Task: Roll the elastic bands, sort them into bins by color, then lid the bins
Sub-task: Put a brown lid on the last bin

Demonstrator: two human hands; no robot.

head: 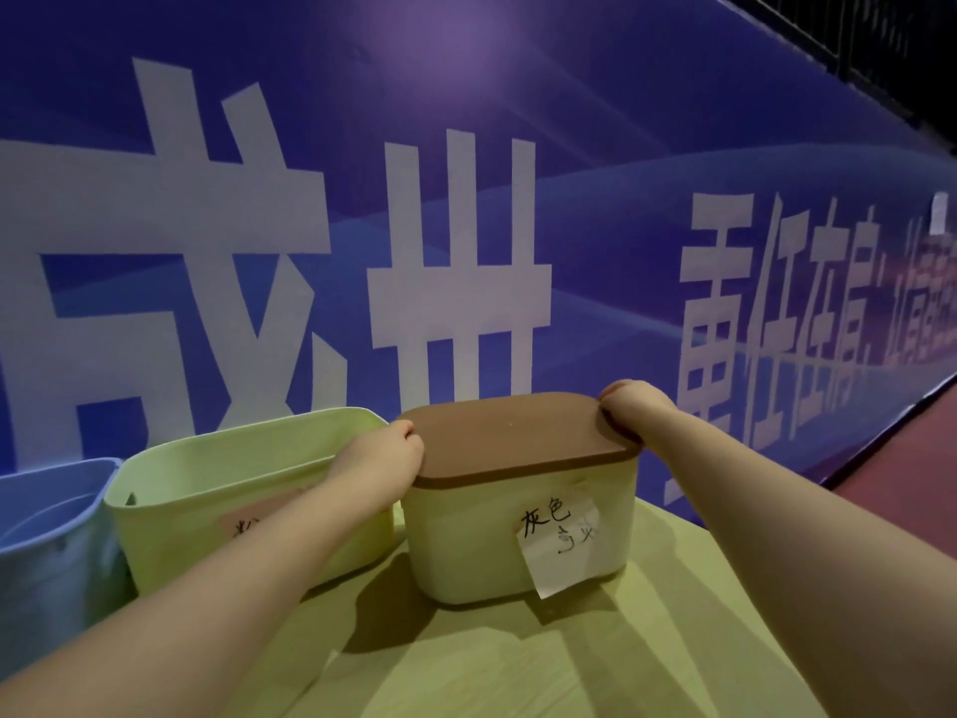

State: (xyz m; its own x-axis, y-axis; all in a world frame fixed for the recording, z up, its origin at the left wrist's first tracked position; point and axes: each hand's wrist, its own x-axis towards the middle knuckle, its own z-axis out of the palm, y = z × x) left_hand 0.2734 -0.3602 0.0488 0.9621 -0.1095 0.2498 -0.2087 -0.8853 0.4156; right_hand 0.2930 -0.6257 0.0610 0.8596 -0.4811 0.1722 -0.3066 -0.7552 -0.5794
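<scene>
A brown lid (pixel 512 437) sits on a cream bin (pixel 466 541) that carries a white paper label (pixel 562 541) on its front. My left hand (pixel 378 469) grips the lid's left edge and my right hand (pixel 634 409) grips its right far corner, fingers curled over the rim. To the left stands a light green bin (pixel 171 526) without a lid, a pink label on its front partly hidden by my left forearm. A blue bin (pixel 46 562) stands at the far left, also without a lid. No elastic bands show.
The bins stand in a row on a pale yellow-green table (pixel 518 665). Its right edge runs close to my right forearm. Behind it is a blue banner wall (pixel 466 147) with large white characters, and a reddish floor (pixel 911 458) lies at right.
</scene>
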